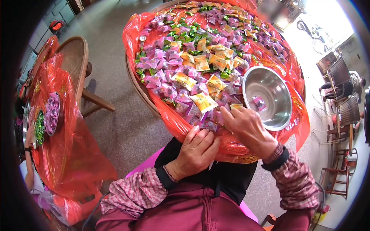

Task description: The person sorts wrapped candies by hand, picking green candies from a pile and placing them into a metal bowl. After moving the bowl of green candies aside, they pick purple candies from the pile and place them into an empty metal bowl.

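Observation:
My left hand (195,151) is at the near edge of a round tray lined with red plastic sheet (178,127). Its fingers are curled together by the small purple packets, and what they grip, if anything, is hidden. My right hand (249,129) reaches over the near side of the pile, fingers bent down and drawn together, and what lies under them is hidden. Just beyond it shows a yellow packet (236,106). To its right stands a steel bowl (283,111) with one purple packet (258,103) inside. Yellow-and-white packets (203,102) lie close ahead of both hands.
Purple packets (156,57) and green-wrapped pieces (187,34) spread across the tray, with a wristwatch (142,38) at its left rim. On the left, another red-covered table carries bowls of purple (52,113) and green (39,128) pieces. Chairs (348,109) line the right side.

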The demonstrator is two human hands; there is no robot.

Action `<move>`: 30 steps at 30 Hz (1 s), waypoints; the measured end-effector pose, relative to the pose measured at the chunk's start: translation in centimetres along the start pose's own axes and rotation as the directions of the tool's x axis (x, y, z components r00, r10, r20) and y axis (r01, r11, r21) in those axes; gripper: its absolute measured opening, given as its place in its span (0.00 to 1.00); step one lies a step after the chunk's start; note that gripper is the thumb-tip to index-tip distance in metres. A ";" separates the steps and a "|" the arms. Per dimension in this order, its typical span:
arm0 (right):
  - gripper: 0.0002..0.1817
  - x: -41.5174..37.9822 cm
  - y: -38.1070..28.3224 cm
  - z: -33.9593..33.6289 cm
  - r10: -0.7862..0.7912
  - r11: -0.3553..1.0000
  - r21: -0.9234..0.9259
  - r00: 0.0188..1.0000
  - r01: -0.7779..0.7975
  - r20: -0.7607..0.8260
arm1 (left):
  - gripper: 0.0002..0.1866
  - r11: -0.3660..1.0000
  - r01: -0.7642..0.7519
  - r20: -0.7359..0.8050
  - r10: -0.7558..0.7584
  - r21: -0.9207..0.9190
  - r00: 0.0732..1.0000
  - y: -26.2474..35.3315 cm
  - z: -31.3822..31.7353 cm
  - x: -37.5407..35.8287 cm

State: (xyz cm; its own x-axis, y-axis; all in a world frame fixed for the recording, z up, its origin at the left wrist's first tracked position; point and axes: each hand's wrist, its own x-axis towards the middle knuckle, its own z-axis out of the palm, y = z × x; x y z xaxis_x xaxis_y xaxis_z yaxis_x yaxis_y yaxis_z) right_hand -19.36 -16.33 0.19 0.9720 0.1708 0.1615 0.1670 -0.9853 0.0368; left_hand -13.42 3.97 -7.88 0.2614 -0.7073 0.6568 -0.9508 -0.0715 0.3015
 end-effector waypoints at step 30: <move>0.22 -6.7 -1.1 -3.1 0.275 0.960 0.165 0.878 -0.228 -0.391 | 0.11 0.991 0.087 -0.159 -0.102 -0.099 0.982 -2.8 -3.3 3.0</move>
State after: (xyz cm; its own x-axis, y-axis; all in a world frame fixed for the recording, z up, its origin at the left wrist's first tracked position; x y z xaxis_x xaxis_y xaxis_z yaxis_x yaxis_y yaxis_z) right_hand -26.53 -16.37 2.10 0.8351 -0.1180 0.5373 -0.0339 -0.9859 -0.1638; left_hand -9.46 4.40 -4.47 0.3800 -0.5756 0.7241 -0.9033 -0.0625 0.4244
